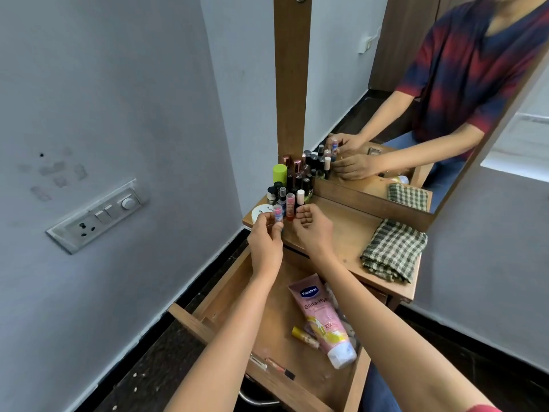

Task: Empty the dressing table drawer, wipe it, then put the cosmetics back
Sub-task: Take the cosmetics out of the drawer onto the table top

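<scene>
The wooden drawer is pulled out below the dressing table top. In it lie a pink Vaseline tube, a small yellow tube and a thin lip pencil. A cluster of small cosmetic bottles stands at the table's back left corner. My left hand holds a small clear-capped pink lip balm upright by that cluster. My right hand hovers beside it, fingers curled and empty.
A folded green checked cloth lies on the right of the table top. A white round jar sits at the left edge. The mirror rises behind. A switch panel is on the left wall.
</scene>
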